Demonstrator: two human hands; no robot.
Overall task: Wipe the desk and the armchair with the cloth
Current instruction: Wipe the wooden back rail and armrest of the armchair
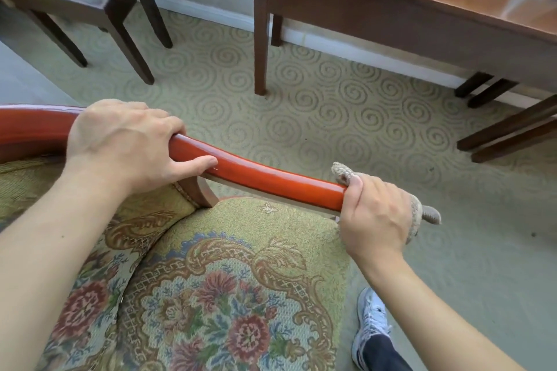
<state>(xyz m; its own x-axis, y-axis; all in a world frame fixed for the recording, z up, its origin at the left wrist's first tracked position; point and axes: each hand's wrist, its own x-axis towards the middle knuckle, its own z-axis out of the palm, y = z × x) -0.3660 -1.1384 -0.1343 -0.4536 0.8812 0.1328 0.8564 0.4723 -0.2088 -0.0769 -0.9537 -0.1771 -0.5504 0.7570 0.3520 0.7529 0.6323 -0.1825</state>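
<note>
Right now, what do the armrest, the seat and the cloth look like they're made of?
Armrest: looks like wood with a glossy reddish lacquer; light glints along its top. Seat: woven upholstery fabric with a floral pattern, matte and textured. Cloth: beige, seemingly a coarse knit or terry, with a nubby surface showing around the right hand.

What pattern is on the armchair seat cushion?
Floral tapestry on the seat cushion: red flowers, gold scrollwork, green ground; head view.
</note>
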